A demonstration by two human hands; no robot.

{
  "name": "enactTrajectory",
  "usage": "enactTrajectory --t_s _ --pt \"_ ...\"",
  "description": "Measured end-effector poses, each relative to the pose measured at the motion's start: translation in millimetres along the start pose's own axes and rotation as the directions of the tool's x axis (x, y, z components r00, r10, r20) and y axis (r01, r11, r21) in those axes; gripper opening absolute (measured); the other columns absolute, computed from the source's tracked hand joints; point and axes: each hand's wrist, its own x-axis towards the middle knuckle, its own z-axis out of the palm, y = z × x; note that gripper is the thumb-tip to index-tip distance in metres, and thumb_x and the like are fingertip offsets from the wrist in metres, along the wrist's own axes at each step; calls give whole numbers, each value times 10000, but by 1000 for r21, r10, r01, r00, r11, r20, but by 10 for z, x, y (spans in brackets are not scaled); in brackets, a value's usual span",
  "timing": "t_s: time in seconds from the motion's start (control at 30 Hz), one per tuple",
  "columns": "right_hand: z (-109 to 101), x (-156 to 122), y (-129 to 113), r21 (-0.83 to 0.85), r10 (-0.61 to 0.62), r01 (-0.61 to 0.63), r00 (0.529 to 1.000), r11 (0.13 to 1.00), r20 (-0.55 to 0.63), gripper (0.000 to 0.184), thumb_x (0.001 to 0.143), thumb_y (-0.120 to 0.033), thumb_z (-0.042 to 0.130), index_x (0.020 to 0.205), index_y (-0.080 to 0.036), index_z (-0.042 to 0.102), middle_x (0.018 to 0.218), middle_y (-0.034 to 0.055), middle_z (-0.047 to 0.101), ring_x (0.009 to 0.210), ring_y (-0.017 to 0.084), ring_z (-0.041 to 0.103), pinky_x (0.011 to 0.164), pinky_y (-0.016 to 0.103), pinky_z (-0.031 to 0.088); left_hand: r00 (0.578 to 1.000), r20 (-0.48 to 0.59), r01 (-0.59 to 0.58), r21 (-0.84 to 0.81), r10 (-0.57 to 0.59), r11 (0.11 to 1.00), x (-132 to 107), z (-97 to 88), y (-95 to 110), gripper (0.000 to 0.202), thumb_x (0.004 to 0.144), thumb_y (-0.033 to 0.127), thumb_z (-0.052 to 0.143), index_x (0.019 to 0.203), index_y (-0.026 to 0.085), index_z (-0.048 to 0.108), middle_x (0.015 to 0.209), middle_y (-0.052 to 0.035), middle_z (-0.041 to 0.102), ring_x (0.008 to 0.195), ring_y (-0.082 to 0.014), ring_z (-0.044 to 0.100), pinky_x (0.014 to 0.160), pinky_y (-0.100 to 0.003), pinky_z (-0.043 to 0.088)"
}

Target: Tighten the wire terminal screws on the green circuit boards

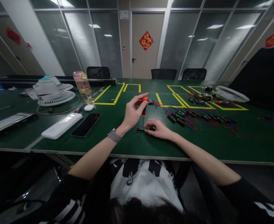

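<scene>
A long green table (118, 146) spans the foreground, yellow tape (104, 103) marking its far half, with black mesh chairs (98, 72) beyond it. To the right of the person's hands, a tangled heap of wired circuit boards (198, 118), red and blue leads trailing, crowds the surface near the right forearm. White fans (56, 98) occupy the left side, and a white fan grille (232, 94) lies far right. A pink-lidded water bottle (84, 88) stands beside the fans; nearer, a white oblong device (61, 126) and a black smartphone (87, 125) lie side by side, left of the work. The left hand (133, 112) pinches the handle of an upright orange-and-black screwdriver (144, 112) between thumb and fingers. A white oval case (89, 107) sits by the bottle's base. Smallest is the green circuit board (140, 129), flat on the table under the screwdriver's shaft, its right end pinched by the right hand (159, 129), which partly hides it
</scene>
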Motion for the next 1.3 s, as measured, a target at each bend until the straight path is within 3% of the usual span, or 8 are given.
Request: enactTrajectory --t_s 0.17,0.37,0.47,0.57,0.8,0.93,1.07,1.3 --pt "1 0 4 5 -4 4 1000 1000 -5 132 783 -169 617 897 -148 682 717 7 548 646 122 496 601 235 391 997 -36 -64 178 72 982 -1 -19 23 217 815 277 660 1026 230 673 989 -35 588 827 -113 569 748 -245 492" --pt "5 -1 18 6 -10 10 1000 1000 0 133 790 -174 613 899 -140 682 720 8 543 650 121 500 607 236 392 999 17 -41 63 40 997 23 -37 -24 318 928 197 415 1152 256 633 1241 -41 588 1163 -165 542 1031 -361 413" --pt "7 -2 23 2 -10 10 1000 1000 2 143 790 -170 611 911 -144 682 724 8 549 654 122 502 608 235 392 999 48 27 -68 -24 997 22 -23 -48 356 929 195 394 1226 243 584 1293 -59 581 1059 -165 624 966 -364 471" --pt "6 -2 22 -2 -12 12 1000 1000 -4 142 784 -162 613 907 -148 682 723 7 552 655 122 505 609 234 392 998 36 61 -101 -58 993 13 -11 -36 338 933 222 410 1224 221 581 1184 -74 646 928 -148 665 861 -325 522" --pt "3 0 14 -2 -9 9 1000 1000 -9 133 778 -167 621 895 -151 683 712 5 549 649 123 504 601 233 388 999 -31 -34 143 39 989 0 -16 25 203 842 268 620 1033 224 673 973 -36 618 807 -109 585 727 -238 493" --pt "2 3 10 1 -10 10 1000 1000 -7 130 775 -163 619 888 -149 682 708 5 547 646 124 503 600 234 389 998 -25 -52 153 56 987 7 -33 30 220 889 275 540 1060 244 676 1043 -47 607 925 -134 589 806 -270 494" --pt "-2 2 8 0 -9 9 1000 1000 -5 134 779 -167 618 894 -151 683 719 8 553 652 123 506 607 234 393 1000 2 -9 20 9 1000 21 -39 4 320 926 221 418 1168 245 627 1212 -55 616 1067 -167 602 946 -350 472" --pt "-4 -2 -4 9 -11 11 1000 1000 -4 134 785 -162 614 900 -150 682 727 8 555 655 123 504 611 235 392 999 18 49 -94 -48 994 8 -10 -1 310 897 224 504 1194 214 592 1123 -69 667 883 -140 667 834 -307 526"
